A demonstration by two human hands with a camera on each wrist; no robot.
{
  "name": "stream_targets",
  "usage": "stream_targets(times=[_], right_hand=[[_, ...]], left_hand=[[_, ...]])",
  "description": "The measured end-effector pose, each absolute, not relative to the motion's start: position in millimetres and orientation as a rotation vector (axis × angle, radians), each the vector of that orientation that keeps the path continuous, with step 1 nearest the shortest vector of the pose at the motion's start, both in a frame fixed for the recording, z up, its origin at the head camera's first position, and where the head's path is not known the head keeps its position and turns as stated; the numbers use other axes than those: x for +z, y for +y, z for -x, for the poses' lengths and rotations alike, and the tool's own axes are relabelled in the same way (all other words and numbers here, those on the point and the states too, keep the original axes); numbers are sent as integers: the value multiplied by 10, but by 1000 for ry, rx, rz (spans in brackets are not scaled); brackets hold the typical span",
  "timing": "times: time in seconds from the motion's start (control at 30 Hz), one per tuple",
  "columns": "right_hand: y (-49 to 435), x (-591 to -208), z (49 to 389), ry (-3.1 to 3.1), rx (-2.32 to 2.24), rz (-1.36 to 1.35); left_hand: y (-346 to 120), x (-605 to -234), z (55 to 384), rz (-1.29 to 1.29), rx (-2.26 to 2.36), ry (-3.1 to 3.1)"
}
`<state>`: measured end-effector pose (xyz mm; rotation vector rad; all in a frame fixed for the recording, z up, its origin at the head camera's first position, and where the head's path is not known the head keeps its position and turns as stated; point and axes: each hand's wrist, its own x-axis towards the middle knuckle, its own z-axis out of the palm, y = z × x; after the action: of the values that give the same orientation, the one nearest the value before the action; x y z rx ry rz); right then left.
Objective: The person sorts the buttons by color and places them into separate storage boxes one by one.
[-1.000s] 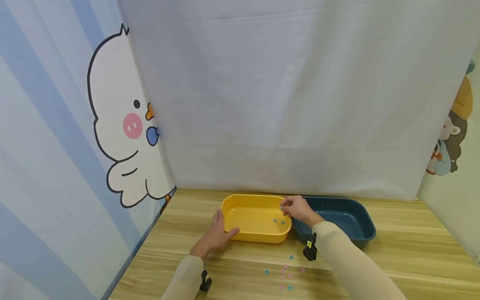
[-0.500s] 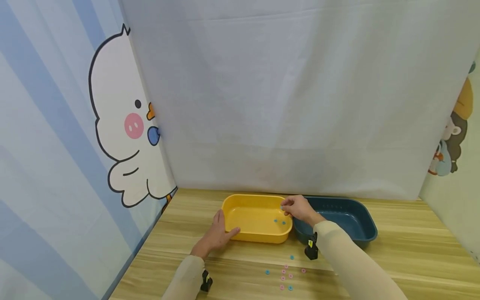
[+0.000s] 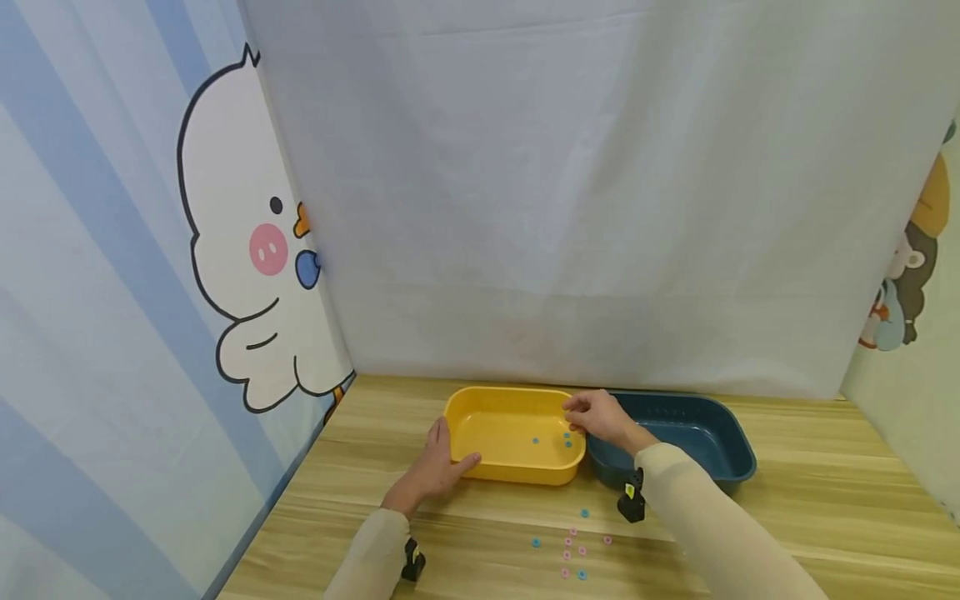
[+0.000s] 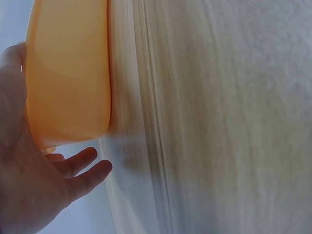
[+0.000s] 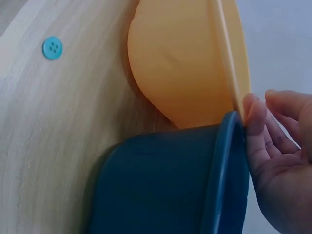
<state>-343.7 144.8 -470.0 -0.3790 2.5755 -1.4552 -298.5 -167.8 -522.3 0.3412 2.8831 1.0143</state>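
Observation:
My left hand (image 3: 433,468) grips the near left corner of a yellow plastic basin (image 3: 517,475), its thumb over the front rim and fingers along the left side. In the left wrist view, two fingertips stand off the basin's end wall. My right hand (image 3: 603,418) hangs over the basin's right end, fingers loosely bent. Its thumb and fingertips are apart in the right wrist view, with nothing seen between them. Several small blue buttons, including a blue button (image 3: 536,441) lying apart, are on the basin's floor near its right end.
A dark blue basin (image 3: 705,446) stands against the yellow one on the right, partly under my right forearm. On the wooden table in front lie several pink buttons (image 3: 582,551) and blue buttons (image 3: 582,574). A pale curtain (image 3: 585,250) hangs behind.
The blue button pinched in my right hand has been let go into the yellow basin, and those fingers have parted. A button there now lies farther left. My left hand stays put.

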Motion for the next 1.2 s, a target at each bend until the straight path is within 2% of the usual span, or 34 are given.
stream_targets(times=[0.37, 0.67, 1.2], right_hand=[[1547, -4656, 3281, 2629, -1337, 497], [1595, -4645, 3041, 2595, -1286, 707], [1685, -4749, 2757, 2629, -1100, 871]], left_hand=[[-1665, -5212, 2986, -344, 1023, 2885], [-1665, -5216, 2982, -332, 1031, 2877], [-1671, -5205, 2978, -335, 1022, 2874]])
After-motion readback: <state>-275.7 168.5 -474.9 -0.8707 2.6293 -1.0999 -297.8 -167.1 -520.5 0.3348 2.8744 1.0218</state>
